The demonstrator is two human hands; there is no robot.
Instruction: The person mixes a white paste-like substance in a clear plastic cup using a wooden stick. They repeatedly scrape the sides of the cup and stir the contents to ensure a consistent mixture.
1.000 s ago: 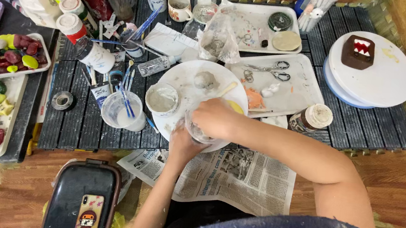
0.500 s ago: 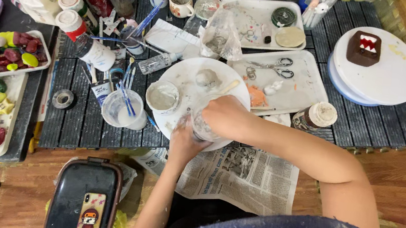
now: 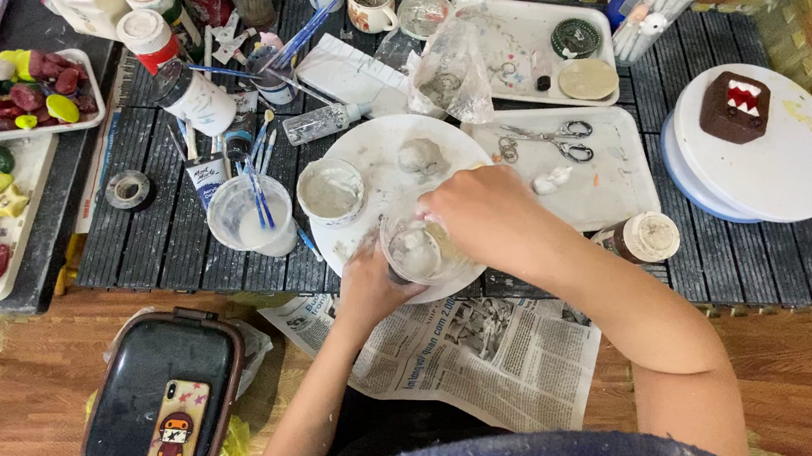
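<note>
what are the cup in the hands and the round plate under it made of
The cup looks like thin clear plastic: its grey-white contents show through the wall. The left hand steadies it and the right hand reaches in. The round plate looks glazed ceramic or hard plastic; white, smooth, paint-smeared.

The right hand (image 3: 483,216) hides the cup's (image 3: 419,251) far rim and its own fingertips' grip.

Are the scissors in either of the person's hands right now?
No. The scissors lie on the white tray, apart from both hands, which are at the clear cup.
</note>
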